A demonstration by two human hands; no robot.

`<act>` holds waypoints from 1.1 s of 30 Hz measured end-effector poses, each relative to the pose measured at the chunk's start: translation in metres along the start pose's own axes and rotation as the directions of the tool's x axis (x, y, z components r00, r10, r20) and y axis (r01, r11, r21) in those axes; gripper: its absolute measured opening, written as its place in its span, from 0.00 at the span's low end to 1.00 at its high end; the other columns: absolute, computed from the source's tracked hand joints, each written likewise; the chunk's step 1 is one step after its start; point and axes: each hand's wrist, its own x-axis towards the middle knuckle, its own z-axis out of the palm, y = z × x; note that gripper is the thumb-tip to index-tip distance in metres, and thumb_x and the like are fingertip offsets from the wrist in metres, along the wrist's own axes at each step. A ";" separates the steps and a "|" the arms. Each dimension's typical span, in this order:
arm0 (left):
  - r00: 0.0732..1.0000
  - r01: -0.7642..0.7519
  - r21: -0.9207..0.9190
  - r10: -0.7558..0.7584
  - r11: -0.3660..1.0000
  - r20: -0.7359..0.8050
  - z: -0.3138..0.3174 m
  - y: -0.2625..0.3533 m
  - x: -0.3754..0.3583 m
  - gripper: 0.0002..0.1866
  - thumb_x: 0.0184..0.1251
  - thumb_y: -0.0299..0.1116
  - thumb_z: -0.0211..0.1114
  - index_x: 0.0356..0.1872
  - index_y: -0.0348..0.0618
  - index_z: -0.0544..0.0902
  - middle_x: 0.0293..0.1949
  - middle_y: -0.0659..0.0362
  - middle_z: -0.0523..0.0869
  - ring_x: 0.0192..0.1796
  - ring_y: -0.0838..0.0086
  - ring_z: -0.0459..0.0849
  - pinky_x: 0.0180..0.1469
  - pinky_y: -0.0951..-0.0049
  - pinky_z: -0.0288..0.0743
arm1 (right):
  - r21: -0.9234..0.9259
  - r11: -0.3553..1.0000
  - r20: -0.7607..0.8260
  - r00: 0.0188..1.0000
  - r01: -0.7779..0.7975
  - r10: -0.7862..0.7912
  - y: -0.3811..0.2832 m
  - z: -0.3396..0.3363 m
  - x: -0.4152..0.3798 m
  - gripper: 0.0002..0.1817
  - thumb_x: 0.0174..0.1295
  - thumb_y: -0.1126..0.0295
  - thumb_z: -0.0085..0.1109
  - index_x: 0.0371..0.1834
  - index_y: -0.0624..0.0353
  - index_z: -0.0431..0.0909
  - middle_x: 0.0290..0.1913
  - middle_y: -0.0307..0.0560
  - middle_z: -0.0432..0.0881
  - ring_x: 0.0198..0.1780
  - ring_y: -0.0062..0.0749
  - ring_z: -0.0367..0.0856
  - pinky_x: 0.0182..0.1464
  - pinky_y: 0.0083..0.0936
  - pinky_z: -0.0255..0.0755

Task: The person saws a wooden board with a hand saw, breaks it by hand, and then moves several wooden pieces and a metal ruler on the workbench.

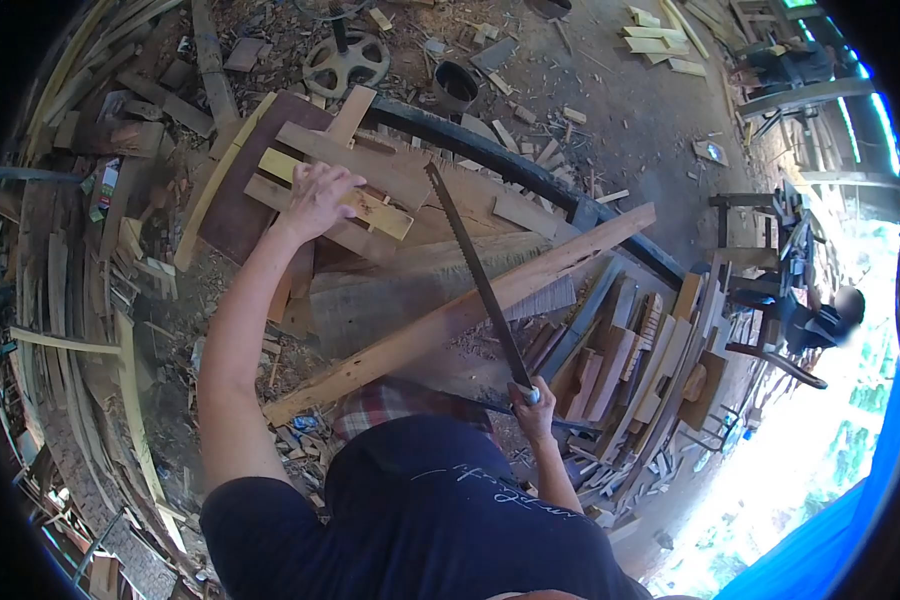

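Far left: long boards [58, 300] piled side by side, loose scraps about them. Next in, a pale curved strip [220, 185] lies along the edge of a dark reddish-brown panel [232, 208]. Spoked wheel [322, 74] just above the panel, black bucket [455, 88] on the littered floor right of it.

Left hand [320, 200]: palm down over the yellow board [383, 215], fingers spread and slightly bent, thumb toward the board's near edge. Can't tell how hard it presses. Yellow board sits among short planks, one on each side, running roughly parallel; its free end sticks out right of the hand. Wide plank [410, 285] lies below them.

Saw [473, 265]: centre of view, blade slanted, tip up-left near the short planks, handle down-right. Blade passes over the long beam [470, 308], which runs diagonally from lower left to upper right. Can't tell if the two touch. Dark rail [490, 152] angles behind.

Right hand [533, 405]: closed around the saw handle, well apart from left hand.

Right: stacked offcuts [635, 350], mixed lengths, near the right hand. Beyond, another person [820, 322] in dark clothing. Blue sheet [875, 480] at lower right.
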 end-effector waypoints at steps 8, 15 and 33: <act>0.799 0.430 -0.567 -0.588 0.703 -0.123 0.027 0.033 -0.072 0.19 0.64 0.34 0.70 0.54 0.44 0.78 0.48 0.57 0.81 0.50 0.65 0.81 0.52 0.63 0.73 | 0.030 1.000 -0.002 1.000 -0.007 0.007 0.003 0.002 0.000 0.13 0.57 0.67 0.72 0.28 0.62 0.75 0.22 0.45 0.77 0.25 0.25 0.72 0.29 0.27 0.69; 0.362 0.090 -0.850 -0.779 -0.519 0.513 0.063 0.084 -0.088 0.22 0.69 0.32 0.67 0.59 0.33 0.73 0.48 0.58 0.81 0.49 0.71 0.82 0.53 0.71 0.76 | 0.024 0.998 0.035 0.998 -0.057 0.056 -0.008 -0.003 -0.001 0.12 0.57 0.69 0.71 0.31 0.63 0.77 0.24 0.47 0.77 0.27 0.29 0.73 0.33 0.27 0.69; 0.263 0.093 -0.777 -0.737 -0.622 0.622 0.055 0.090 -0.054 0.36 0.73 0.50 0.59 0.70 0.31 0.62 0.64 0.47 0.68 0.67 0.54 0.69 0.66 0.59 0.63 | 0.083 0.996 0.004 1.000 -0.025 0.025 0.002 0.002 -0.002 0.12 0.59 0.68 0.70 0.30 0.63 0.77 0.22 0.41 0.77 0.26 0.21 0.71 0.30 0.25 0.68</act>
